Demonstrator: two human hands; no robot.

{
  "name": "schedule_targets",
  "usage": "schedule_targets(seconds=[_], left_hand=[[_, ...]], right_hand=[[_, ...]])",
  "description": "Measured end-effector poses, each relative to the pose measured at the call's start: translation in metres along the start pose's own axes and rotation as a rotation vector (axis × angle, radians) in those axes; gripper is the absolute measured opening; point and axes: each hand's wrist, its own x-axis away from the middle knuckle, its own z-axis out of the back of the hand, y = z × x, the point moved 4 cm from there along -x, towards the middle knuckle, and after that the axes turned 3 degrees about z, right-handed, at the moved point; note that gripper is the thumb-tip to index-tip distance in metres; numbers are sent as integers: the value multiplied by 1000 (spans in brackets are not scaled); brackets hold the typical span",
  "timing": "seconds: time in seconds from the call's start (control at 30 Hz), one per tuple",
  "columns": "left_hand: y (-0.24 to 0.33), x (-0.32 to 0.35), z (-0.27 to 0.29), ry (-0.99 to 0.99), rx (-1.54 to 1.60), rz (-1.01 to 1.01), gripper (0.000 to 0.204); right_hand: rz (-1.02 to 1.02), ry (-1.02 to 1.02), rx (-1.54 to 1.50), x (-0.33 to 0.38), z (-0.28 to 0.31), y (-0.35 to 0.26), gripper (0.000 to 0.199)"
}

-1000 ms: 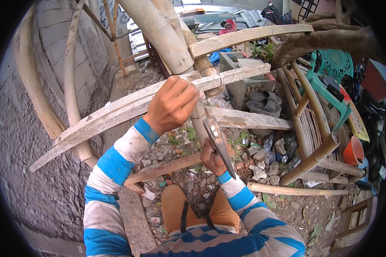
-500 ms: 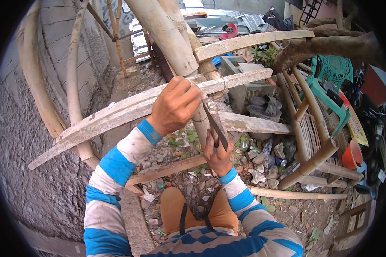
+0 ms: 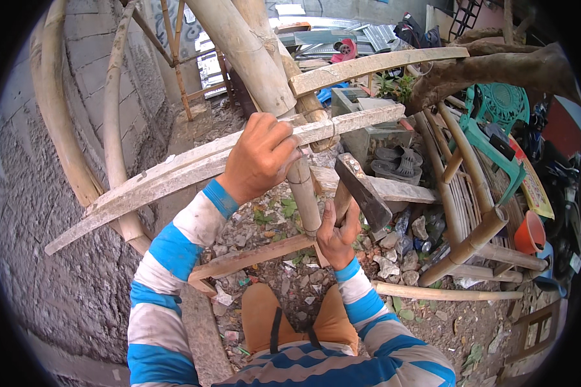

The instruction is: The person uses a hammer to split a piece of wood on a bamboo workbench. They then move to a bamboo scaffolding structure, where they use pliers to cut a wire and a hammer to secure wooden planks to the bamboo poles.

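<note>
My right hand [image 3: 339,237] is wrapped round the short wooden handle of a hatchet [image 3: 364,193], whose dark metal head hangs tilted just right of an upright bamboo pole [image 3: 301,197]. My left hand [image 3: 259,155] is pinched closed against a long, rough wooden beam [image 3: 168,173] where it crosses the pole. Whatever its fingertips hold is hidden or too small to make out. The beam slants from lower left to upper right, and a wire loop shows on it to the right of my left hand.
A thick bamboo post [image 3: 252,58] slants down from above. Lower wooden rails [image 3: 252,256] cross near my knees. At the right stand a bamboo bench frame [image 3: 474,242], a green plastic chair [image 3: 497,151] and an orange bucket [image 3: 529,232]. A rough wall [image 3: 58,277] rises at the left; stones and rubble cover the ground.
The hatchet head has swung right, away from the beam and my left hand, and turned so its side shows. My left hand has barely moved.
</note>
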Motion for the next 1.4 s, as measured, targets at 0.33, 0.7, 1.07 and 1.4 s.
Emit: schedule_targets(seconds=[0.33, 0.7, 1.07, 1.4], left_hand=[[-19, 10, 14, -328, -459, 444, 83], [-39, 10, 7, -634, -399, 462, 41], [-38, 13, 6, -590, -342, 464, 34], [-37, 13, 5, -585, -339, 474, 39]], right_hand=[[-104, 2, -38, 10, 1, 14, 33], [38, -61, -40, 26, -4, 13, 30], [-218, -172, -248, 30, -14, 1, 17], [20, -29, -54, -6, -28, 3, 14]])
